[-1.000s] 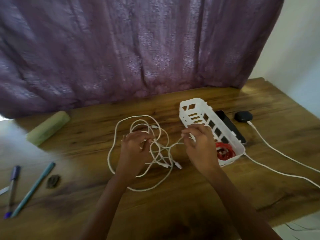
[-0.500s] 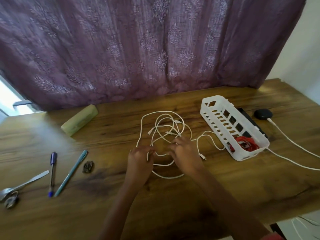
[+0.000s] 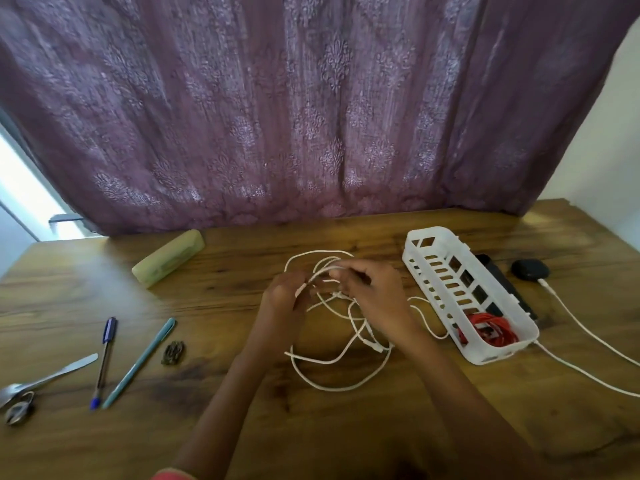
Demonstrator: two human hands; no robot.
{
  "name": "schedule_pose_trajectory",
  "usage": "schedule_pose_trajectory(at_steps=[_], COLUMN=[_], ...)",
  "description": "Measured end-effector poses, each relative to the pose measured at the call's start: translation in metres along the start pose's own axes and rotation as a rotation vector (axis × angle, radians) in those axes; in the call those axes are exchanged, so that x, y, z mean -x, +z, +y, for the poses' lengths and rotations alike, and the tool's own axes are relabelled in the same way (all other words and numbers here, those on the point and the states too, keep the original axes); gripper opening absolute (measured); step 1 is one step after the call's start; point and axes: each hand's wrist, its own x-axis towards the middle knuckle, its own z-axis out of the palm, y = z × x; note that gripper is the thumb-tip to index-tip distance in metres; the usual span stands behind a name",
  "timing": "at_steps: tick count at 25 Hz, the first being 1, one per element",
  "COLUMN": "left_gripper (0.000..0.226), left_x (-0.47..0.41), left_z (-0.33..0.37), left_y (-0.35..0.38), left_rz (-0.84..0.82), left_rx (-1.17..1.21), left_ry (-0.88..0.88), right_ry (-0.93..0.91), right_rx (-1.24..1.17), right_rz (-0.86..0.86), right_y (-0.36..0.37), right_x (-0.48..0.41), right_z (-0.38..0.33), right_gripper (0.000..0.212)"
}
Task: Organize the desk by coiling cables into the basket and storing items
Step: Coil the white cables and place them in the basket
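Okay, far left on the desk (image 3: 346, 431) a spoon (image 3: 48, 377), blue pen (image 3: 104, 362), teal pen (image 3: 140, 362) and small dark clip (image 3: 174, 353) are lying loose, with a green case (image 3: 168, 258) sitting behind them. Left hand (image 3: 284, 301) is pinching strands of the white cable (image 3: 373, 345) with curled fingers, raised off the wood. Right hand (image 3: 375, 299) is gripping the same bundle just beside it, fingers curled too. Rest of the cable is trailing in loose loops on the desk below both hands. White basket (image 3: 502, 355) is sitting right of the hands, with a red cable (image 3: 488, 330) already lying coiled in its near end. Step looks like gathering loops. It's worth freeing the crossings first, feeding even turns into the left hand and watching that the plug ends aren't snagging. After that, lowering the coil in beside the red one.
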Motion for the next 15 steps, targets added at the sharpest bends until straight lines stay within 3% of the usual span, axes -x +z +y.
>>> schedule_pose_trajectory(at_steps=[6, 11, 13, 15], left_gripper=[0.006, 0.016, 0.017, 0.025], left_x=[-0.040, -0.050, -0.049, -0.048], left_z=[0.023, 0.068, 0.085, 0.100], left_y=[-0.012, -0.015, -0.013, -0.012], left_rz=[0.040, 0.217, 0.169, 0.013], left_rx=[0.112, 0.270, 0.382, 0.578], left_ry=[-0.187, -0.204, -0.254, -0.306], right_ry=[-0.054, 0.030, 0.095, 0.119], right_rx=[-0.346, -0.733, -0.898, -0.983], right_rz=[0.110, 0.176, 0.218, 0.254], right_y=[-0.032, -0.045, -0.048, -0.051], right_x=[-0.025, -0.044, -0.052, -0.058], right_z=[-0.055, -0.077, -0.085, -0.089], right_gripper=[0.012, 0.016, 0.019, 0.020])
